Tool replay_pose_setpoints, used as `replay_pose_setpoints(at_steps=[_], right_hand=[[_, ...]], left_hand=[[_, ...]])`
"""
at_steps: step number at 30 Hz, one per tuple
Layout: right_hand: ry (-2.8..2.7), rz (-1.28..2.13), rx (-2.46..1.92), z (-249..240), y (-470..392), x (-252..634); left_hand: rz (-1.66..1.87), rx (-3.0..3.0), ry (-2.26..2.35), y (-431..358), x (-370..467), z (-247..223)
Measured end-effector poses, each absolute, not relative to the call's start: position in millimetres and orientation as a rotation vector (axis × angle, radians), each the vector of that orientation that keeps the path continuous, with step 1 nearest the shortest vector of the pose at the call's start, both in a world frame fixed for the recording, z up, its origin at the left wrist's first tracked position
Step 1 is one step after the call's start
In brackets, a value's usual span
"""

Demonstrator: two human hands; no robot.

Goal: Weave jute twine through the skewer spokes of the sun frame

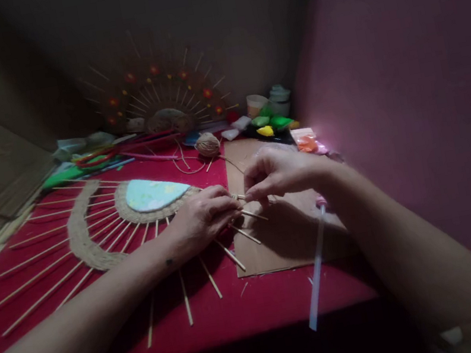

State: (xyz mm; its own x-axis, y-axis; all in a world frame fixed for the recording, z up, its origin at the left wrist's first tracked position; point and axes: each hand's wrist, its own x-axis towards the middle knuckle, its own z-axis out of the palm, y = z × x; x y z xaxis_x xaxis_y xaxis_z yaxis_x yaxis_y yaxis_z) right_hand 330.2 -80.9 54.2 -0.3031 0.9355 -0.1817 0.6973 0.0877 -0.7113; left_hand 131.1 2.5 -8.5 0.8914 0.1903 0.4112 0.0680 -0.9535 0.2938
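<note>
A half-round woven piece [98, 247] with many thin sticks fanning out lies on the red table, a light blue patterned half-disc [155, 193] at its centre. My left hand [208, 214] is closed on the woven band and sticks at the piece's right side. Close beside it, my right hand [274, 176] has its fingers pinched together at the sticks' right end; what lies between the fingertips is too small to make out. A ball of twine [207, 144] rests behind my hands, with a strand running toward the right hand.
Brown cardboard [258, 257] lies under my right hand, with a glue stick [317, 274] on its right. Scissors [97, 157], coloured packets [280, 122] and cups [256, 104] stand behind. A finished-looking fan [159, 96] leans on the wall.
</note>
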Motion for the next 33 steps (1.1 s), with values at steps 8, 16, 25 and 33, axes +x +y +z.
replay_pose_setpoints(at_steps=[8, 16, 25, 33], right_hand=[[-2.23, 1.079, -1.883, 53, -79, 346], [-2.208, 1.205, -1.907, 51, -82, 339], [-2.252, 0.997, -1.681, 54, -86, 338], [-2.304, 0.948, -1.627, 58, -88, 335]], left_hand=[[0.659, 2.913, 0.107, 5, 134, -19], [0.399, 2.829, 0.44, 7, 133, 9], [-0.04, 2.895, 0.489, 26, 165, 10], [-0.01, 2.415, 0.327, 46, 168, 7]])
